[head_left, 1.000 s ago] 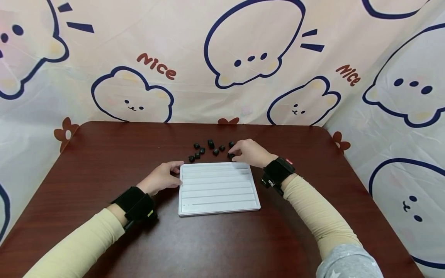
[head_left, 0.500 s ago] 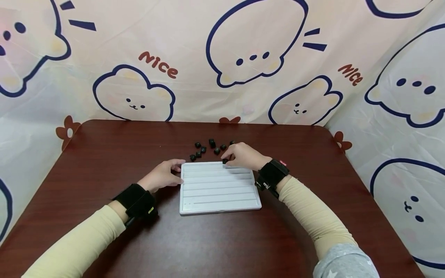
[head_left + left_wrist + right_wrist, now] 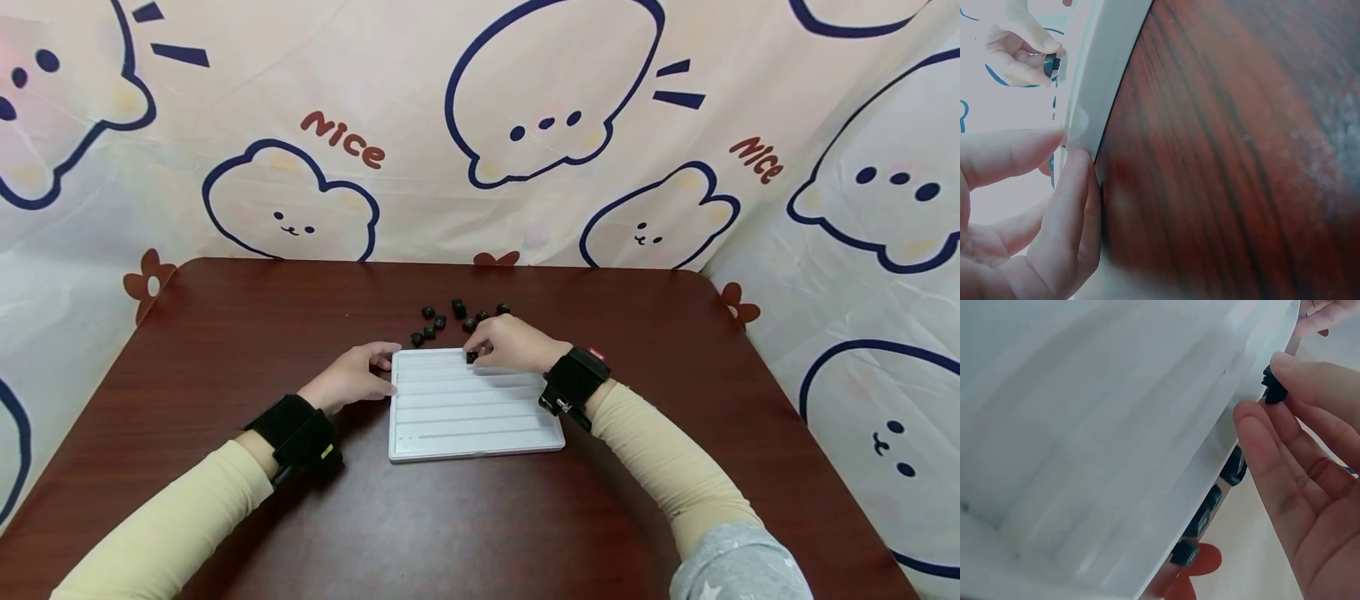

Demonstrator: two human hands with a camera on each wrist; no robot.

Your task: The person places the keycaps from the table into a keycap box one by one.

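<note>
A white ridged tray (image 3: 474, 417) lies flat on the table, its raised strips running left to right. My left hand (image 3: 347, 380) touches its left edge near the far corner, thumb and fingers spread apart. In the left wrist view, fingertips (image 3: 1079, 159) meet the tray's rim. Over the far part of the tray, my right hand (image 3: 517, 343) pinches a small black keycap-like piece (image 3: 1275, 389) between thumb and fingers. The right wrist view shows a notched underside on this piece. Several similar black pieces (image 3: 459, 309) lie loose just behind the tray.
The brown wooden table (image 3: 465, 525) extends around the tray. A fabric backdrop (image 3: 420, 100) with printed cartoon animals rises behind it and at both sides. Black bands (image 3: 576, 379) wrap both wrists.
The right hand has moved left and nearer from the loose pieces, bringing one black keycap-like piece over the tray's far edge. The left hand has stayed at the tray's edge.
</note>
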